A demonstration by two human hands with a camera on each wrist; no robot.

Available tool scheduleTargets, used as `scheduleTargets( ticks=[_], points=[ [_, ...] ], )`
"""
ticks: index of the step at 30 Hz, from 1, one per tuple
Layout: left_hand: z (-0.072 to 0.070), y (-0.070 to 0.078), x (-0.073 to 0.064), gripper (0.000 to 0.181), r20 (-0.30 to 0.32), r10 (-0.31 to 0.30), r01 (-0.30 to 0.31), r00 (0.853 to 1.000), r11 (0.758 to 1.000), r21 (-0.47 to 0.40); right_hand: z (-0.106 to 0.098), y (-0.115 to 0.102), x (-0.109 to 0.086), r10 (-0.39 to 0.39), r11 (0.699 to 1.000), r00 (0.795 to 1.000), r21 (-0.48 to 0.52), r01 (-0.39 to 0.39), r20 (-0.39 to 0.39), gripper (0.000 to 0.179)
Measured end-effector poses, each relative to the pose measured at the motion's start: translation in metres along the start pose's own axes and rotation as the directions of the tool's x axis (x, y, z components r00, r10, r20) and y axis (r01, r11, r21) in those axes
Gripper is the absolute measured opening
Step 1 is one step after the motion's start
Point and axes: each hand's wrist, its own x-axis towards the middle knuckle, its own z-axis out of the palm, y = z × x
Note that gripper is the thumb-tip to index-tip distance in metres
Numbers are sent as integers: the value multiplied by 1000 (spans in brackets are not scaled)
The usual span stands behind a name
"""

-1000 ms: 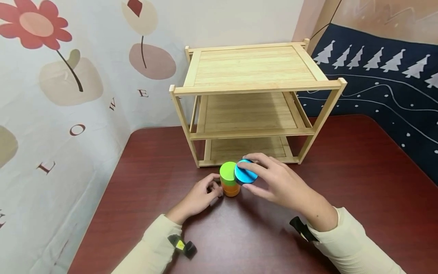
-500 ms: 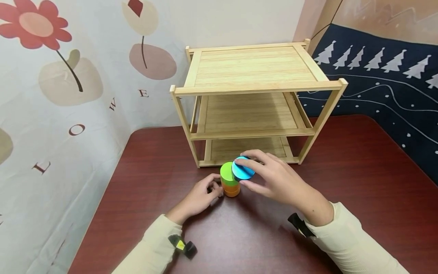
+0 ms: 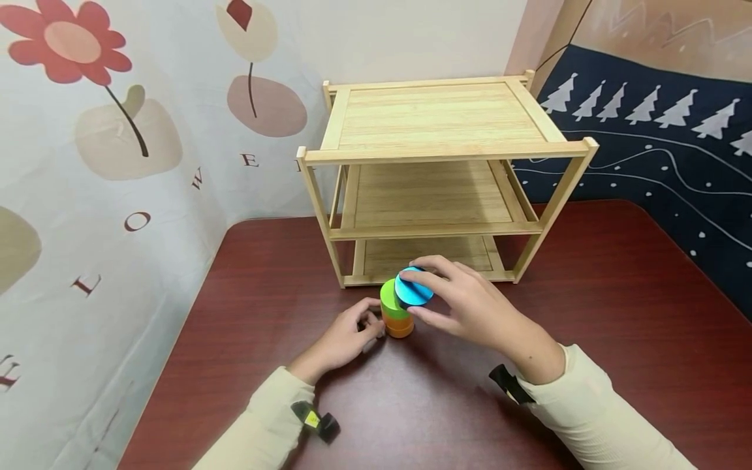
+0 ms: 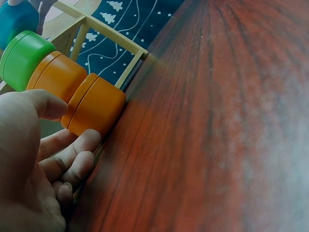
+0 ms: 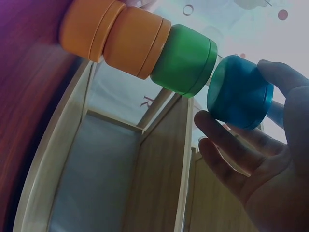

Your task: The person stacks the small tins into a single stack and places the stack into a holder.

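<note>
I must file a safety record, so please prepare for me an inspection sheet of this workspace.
Surface: table, red-brown, wood-grained
Things: lower orange piece, upper orange piece and green piece stacked; blue piece not seated on top
Clutter: nothing seen
Grips: left grip curled against lower orange piece; right grip pinches blue piece
Cables: thin dark line at upper right, unclear whether cable
Surroundings: wooden rack at the back; printed walls

Three-tiered wooden rack (image 3: 440,116) on a reddish-brown table (image 3: 634,307), flower-patterned wall (image 3: 170,72) left, navy tree-patterned wall (image 3: 652,153) right.
</note>
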Motion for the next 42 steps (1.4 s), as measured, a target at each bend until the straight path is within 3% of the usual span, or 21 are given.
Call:
scheduleTargets(
  ticks=[42],
  points=[
    [0,0,0,34,0,16,-16,1000,1000,-21,15,3,8,9,998,999,66,-12,41,46]
  ],
)
